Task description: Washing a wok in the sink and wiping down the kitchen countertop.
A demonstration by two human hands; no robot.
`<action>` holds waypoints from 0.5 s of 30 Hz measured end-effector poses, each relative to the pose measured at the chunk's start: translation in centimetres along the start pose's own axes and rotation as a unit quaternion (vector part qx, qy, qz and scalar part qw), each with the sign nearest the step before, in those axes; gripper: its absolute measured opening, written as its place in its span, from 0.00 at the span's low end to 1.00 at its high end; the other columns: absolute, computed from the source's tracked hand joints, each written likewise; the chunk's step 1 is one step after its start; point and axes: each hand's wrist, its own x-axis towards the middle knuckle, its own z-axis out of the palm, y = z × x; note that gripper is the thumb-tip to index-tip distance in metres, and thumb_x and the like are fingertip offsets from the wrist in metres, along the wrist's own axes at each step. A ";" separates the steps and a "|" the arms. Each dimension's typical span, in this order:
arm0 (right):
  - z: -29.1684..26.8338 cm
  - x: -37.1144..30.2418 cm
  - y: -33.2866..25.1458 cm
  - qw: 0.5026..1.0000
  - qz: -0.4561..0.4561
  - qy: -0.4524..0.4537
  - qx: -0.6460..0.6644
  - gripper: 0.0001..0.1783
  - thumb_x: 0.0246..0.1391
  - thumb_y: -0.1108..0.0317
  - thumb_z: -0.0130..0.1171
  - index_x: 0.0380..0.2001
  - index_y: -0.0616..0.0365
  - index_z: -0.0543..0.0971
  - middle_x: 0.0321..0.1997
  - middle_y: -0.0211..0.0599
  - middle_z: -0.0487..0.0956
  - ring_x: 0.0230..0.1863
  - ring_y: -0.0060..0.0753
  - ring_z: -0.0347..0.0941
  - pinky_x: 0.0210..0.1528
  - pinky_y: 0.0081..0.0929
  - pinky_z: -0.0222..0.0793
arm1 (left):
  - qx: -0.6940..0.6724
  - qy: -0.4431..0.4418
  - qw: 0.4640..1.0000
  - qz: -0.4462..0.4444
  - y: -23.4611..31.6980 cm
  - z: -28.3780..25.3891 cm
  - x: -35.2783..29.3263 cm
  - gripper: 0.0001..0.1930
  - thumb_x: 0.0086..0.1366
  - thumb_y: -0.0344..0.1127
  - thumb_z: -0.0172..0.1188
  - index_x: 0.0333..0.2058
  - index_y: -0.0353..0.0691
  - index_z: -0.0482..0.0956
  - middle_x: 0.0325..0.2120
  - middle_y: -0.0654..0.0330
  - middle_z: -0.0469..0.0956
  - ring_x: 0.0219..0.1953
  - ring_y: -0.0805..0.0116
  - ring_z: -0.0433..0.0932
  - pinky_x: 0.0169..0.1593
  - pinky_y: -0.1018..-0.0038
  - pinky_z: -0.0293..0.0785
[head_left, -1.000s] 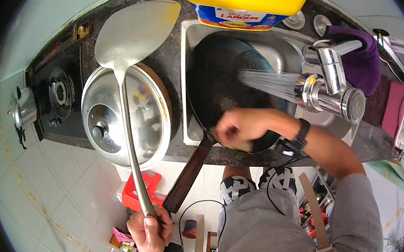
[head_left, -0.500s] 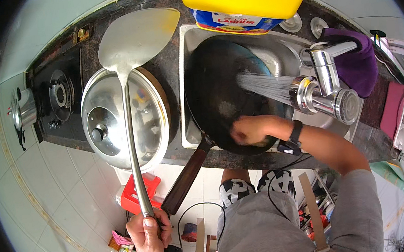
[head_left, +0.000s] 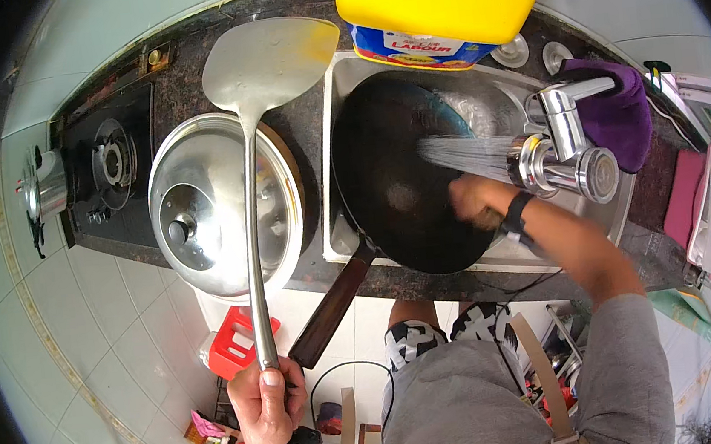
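The right hand (head_left: 475, 199) is pressed inside the black wok (head_left: 403, 179), fingers curled together on something too blurred to name, under the spray from the steel tap (head_left: 562, 159). The wok is tilted in the sink (head_left: 335, 95), its dark handle (head_left: 330, 310) jutting over the front edge. Left of the sink, a long steel spatula (head_left: 258, 103) is clamped by the left hand (head_left: 268, 406), its blade raised above a domed steel lid (head_left: 221, 205). Scrubbing appears underway; rinsing and the spatula seem left.
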 end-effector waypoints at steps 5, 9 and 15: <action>-2.8 6.8 -5.8 0.839 -0.181 0.326 0.397 0.09 0.46 0.70 0.63 0.33 0.57 0.84 0.36 0.48 0.84 0.38 0.48 0.81 0.42 0.39 0.75 | 0.001 0.032 0.999 -0.004 0.1 0.4 -0.4 0.29 0.75 0.54 0.47 0.23 0.32 0.72 0.08 0.66 0.64 0.09 0.81 0.60 0.14 0.80 0.52; -1.5 11.3 4.0 0.834 0.091 0.490 0.236 0.10 0.51 0.72 0.59 0.37 0.59 0.82 0.38 0.45 0.84 0.40 0.45 0.81 0.42 0.40 0.76 | 0.001 0.008 1.000 0.006 0.7 0.9 0.1 0.29 0.75 0.53 0.47 0.24 0.32 0.72 0.09 0.67 0.65 0.09 0.81 0.60 0.14 0.81 0.52; 5.9 4.3 4.5 0.959 0.115 0.260 0.008 0.20 0.55 0.59 0.55 0.45 0.64 0.79 0.49 0.52 0.80 0.45 0.49 0.78 0.49 0.47 0.72 | 0.012 0.007 1.000 -0.025 0.9 0.0 -0.3 0.28 0.74 0.52 0.49 0.23 0.31 0.73 0.09 0.67 0.66 0.11 0.81 0.60 0.16 0.80 0.52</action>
